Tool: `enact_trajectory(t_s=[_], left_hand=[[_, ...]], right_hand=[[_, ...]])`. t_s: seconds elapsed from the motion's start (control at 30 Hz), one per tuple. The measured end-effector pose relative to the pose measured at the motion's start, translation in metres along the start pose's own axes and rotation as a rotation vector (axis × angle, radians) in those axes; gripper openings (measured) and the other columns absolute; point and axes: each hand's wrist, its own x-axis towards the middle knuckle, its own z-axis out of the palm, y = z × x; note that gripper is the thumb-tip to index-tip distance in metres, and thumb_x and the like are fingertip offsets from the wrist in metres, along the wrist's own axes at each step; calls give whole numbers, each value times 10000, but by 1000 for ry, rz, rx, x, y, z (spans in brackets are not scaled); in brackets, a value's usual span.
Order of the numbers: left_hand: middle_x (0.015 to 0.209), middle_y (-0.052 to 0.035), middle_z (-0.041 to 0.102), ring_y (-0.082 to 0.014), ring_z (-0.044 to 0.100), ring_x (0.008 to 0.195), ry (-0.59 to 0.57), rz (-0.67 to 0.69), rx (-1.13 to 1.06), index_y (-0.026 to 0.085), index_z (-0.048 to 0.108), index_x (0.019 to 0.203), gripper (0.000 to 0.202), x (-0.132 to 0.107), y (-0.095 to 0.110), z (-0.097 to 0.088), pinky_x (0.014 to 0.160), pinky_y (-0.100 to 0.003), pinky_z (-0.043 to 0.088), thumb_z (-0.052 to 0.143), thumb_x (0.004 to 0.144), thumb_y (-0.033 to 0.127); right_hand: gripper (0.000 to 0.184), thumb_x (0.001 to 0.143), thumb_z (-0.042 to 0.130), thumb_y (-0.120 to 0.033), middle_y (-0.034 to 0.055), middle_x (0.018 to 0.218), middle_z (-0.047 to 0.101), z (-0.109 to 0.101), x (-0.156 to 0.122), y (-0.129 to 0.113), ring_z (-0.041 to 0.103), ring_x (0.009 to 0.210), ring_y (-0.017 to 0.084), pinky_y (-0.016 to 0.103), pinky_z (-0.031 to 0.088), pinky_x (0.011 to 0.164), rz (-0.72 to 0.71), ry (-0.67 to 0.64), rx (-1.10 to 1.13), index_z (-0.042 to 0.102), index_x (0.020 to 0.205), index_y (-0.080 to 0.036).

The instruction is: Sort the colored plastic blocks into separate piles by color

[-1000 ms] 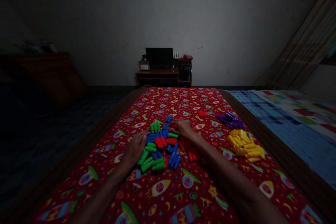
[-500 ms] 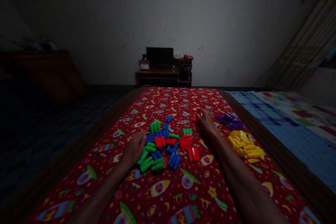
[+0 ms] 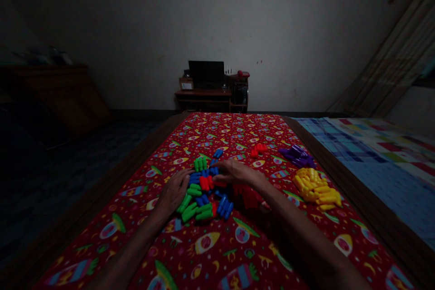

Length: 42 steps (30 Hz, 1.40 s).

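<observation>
A mixed pile of green, blue and red plastic pegs (image 3: 205, 190) lies in the middle of a red patterned cloth (image 3: 220, 244). My left hand (image 3: 174, 190) rests on the cloth at the pile's left edge, fingers curled against green pegs. My right hand (image 3: 234, 172) reaches into the pile from the right, fingers pinched over red and blue pegs; what they hold is hidden. A small group of red pegs (image 3: 257, 149) lies farther back. Purple pegs (image 3: 299, 155) and a heap of yellow pegs (image 3: 317, 189) lie to the right.
The cloth covers a long wooden table with a raised dark edge (image 3: 340, 176). A chequered mat (image 3: 380, 154) lies to the right. A low desk with a dark screen (image 3: 210, 84) stands at the far wall. The room is dim.
My right hand left red pegs at the far group beside the purple ones and came back left into the mixed pile. My left hand has stayed put.
</observation>
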Motion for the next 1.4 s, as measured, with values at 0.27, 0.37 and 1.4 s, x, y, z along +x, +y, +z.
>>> enact_trajectory(t_s=[0.27,0.37,1.4], left_hand=[[1157,-109,684,-233,617,1091,7,17,7,166,683,1043,469,0,-2,2,1011,-422,469,294,910,392],[1150,-106,686,-232,615,1093,7,22,10,169,686,1032,463,1,-3,3,1015,-421,465,300,905,390],[1171,-92,681,-219,615,1093,-11,31,21,183,677,1080,430,1,-2,1,1007,-395,472,325,904,357]], right_hand=[[274,871,615,-315,80,828,660,15,-4,-15,579,742,151,237,369,654,57,-5,-251,620,1068,-124],[255,858,620,-304,73,835,676,-2,-2,-1,589,728,150,230,363,636,114,37,-179,627,1039,-124],[357,911,497,-227,179,1171,655,-62,-34,42,606,1089,244,287,428,829,658,104,-501,581,1239,-115]])
